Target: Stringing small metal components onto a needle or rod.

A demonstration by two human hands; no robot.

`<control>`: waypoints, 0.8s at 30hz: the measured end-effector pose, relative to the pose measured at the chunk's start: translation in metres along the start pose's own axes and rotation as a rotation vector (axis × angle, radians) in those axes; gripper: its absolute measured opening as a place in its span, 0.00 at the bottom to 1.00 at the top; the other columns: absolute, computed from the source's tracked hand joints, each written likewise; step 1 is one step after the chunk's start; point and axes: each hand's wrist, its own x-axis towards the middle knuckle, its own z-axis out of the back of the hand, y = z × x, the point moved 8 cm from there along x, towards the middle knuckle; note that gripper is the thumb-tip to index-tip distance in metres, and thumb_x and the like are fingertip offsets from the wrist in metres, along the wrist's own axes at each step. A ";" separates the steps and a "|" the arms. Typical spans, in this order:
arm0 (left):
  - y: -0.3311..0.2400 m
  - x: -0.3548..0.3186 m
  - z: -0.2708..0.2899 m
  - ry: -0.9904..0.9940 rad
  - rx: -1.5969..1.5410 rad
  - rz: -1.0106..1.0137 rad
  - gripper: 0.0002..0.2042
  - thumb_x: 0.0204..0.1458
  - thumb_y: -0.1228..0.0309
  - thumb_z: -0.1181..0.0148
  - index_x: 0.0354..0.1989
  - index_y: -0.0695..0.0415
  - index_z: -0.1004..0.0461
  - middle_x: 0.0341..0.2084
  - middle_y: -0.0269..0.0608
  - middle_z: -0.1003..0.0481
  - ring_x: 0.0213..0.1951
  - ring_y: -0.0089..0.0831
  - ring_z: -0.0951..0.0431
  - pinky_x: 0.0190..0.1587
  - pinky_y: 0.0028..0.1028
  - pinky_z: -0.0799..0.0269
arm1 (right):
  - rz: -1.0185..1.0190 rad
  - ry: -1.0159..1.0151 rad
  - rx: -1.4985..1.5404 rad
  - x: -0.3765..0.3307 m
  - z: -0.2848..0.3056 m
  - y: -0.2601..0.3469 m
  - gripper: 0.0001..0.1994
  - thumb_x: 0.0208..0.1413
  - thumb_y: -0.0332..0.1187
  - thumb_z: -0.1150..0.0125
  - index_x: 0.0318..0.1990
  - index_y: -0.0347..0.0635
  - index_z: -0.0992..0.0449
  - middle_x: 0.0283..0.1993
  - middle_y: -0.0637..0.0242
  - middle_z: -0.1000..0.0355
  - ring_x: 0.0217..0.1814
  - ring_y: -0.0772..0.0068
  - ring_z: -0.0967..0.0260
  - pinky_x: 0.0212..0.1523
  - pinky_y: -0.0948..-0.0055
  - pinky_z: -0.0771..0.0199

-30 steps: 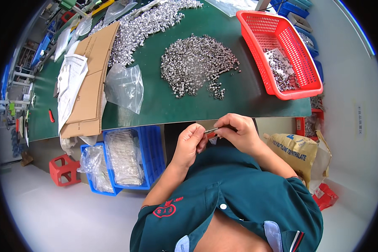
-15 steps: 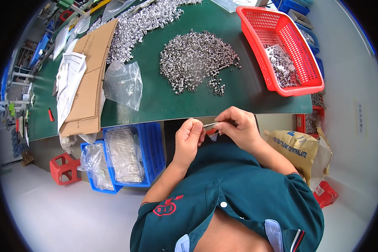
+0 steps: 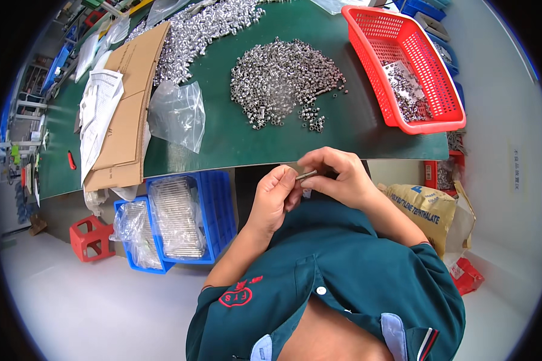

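Observation:
My left hand pinches a short, slim metal rod between thumb and fingers, just off the table's front edge. The rod's free end points toward my right hand. That hand is curved around the free end, its index finger lifted away from the thumb. The right thumb lies close beside the rod; whether it touches cannot be made out. Beyond my hands, a heap of small metal rings is spread on the green table.
A red perforated basket holding small metal parts stands at right. Left are a clear plastic bag, cardboard and papers. More shiny parts lie behind. Below are blue crates, a red stool and a yellowish sack.
My right index finger has lifted off the rod, opening a gap from the thumb. The rod now tilts more, and more of it shows. My view has shifted slightly.

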 end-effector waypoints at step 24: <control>0.002 0.002 0.017 -0.093 -0.105 -0.023 0.12 0.61 0.64 0.55 0.27 0.57 0.37 0.14 0.33 0.38 0.14 0.19 0.43 0.18 0.19 0.48 | 0.350 -0.347 -0.858 0.007 0.038 -0.005 0.10 0.43 0.21 0.42 0.35 0.43 0.23 0.30 0.64 0.32 0.31 0.62 0.31 0.27 0.67 0.28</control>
